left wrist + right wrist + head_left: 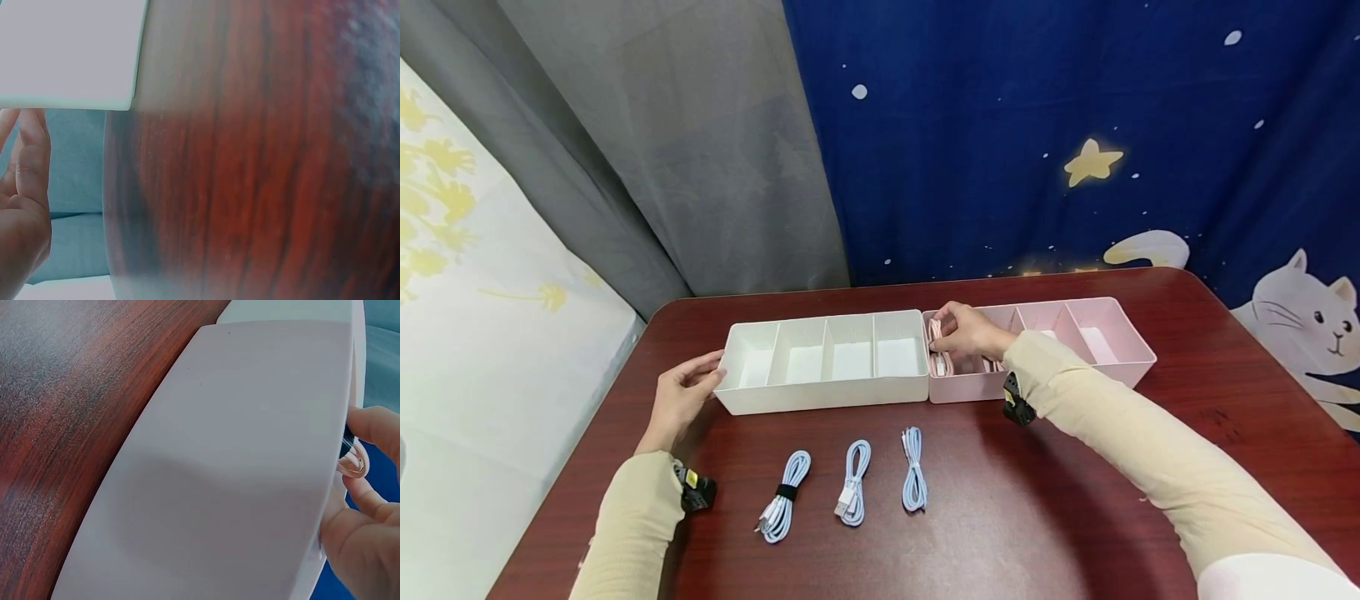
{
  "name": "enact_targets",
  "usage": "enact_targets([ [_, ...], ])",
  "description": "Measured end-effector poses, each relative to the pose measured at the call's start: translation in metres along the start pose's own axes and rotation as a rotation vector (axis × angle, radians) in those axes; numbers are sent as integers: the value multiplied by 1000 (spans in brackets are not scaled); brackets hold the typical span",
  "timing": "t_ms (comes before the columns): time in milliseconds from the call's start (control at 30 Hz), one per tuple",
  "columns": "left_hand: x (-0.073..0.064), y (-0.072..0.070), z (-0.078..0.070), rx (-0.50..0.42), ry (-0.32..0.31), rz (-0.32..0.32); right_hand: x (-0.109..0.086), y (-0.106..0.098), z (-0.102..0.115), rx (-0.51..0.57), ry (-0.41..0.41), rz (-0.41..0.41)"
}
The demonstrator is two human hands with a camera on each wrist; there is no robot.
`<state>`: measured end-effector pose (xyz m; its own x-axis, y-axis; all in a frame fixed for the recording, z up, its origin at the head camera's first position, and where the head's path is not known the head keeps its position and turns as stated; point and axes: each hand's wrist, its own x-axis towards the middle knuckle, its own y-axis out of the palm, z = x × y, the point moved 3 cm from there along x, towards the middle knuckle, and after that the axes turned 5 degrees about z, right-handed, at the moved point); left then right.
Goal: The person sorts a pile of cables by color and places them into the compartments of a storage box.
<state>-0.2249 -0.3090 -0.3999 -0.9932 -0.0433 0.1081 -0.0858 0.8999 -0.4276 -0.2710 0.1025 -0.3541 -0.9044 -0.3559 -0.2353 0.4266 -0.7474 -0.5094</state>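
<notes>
A white divided box lies end to end with a pink divided box on the table. At the white box's left end, my left hand touches the wall with its fingertips, fingers nearly straight in the left wrist view. My right hand reaches into the pink box's leftmost part and pinches a coiled pink cable. The right wrist view shows that cable's loop and a dark band between thumb and fingers, partly hidden by the box wall. More pink cable shows under the right wrist.
Three coiled light-blue cables lie in front of the boxes: one with a black strap, a middle one and a right one. The reddish-brown table ends at curtains behind. White cloth hangs at the left.
</notes>
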Motion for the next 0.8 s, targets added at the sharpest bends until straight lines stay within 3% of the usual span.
enact_targets([
  [333, 0, 0, -2, 5, 9, -1, 0, 2, 0, 14, -31, 9],
  [633, -2, 0, -3, 4, -14, -7, -1, 4, 1, -76, -65, -21],
  [800, -1, 0, -2, 1, -6, -4, -3, 3, 1, -64, -50, -33],
])
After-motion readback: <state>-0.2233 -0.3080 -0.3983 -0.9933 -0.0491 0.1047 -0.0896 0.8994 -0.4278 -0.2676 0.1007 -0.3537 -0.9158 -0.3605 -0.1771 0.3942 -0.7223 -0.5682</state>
